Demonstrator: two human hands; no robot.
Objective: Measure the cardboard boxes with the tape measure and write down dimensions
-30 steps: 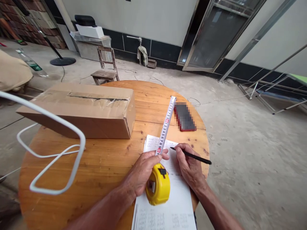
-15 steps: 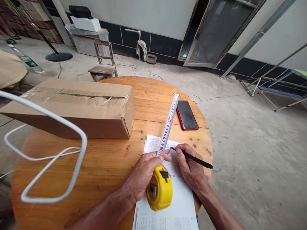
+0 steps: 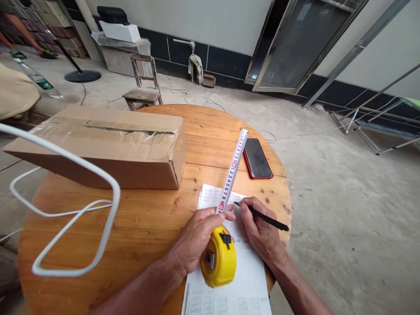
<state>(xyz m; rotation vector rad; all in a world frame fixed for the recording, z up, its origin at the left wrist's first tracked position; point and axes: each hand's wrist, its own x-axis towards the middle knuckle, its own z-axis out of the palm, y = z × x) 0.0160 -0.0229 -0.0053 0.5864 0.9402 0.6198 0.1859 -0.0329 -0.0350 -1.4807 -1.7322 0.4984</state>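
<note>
My left hand [image 3: 200, 232] is closed on a yellow tape measure [image 3: 221, 262], thumb and fingers pinching its blade just past the case. The white blade, with black numbers and red marks, sticks out toward the far side of the table. In my right hand [image 3: 259, 223] is a black pen [image 3: 269, 218], its tip at the paper near the upper right of the writing. Under both hands lies a sheet of paper [image 3: 249, 271] with rows of handwritten figures at its top and bottom. A black phone with a red case [image 3: 258, 158] rests beyond the right hand.
A taped cardboard box [image 3: 138, 168] takes up the left of the round wooden table [image 3: 151, 232]. A bent white rod frame [image 3: 113, 205] crosses the near left. Behind are a small wooden chair [image 3: 142, 94], a plastic bottle [image 3: 42, 83] and a person's legs [image 3: 28, 37].
The view has shifted slightly. Both hands keep their holds, with the pen tip still near the same spot on the paper. More of the person's legs shows at the upper left.
</note>
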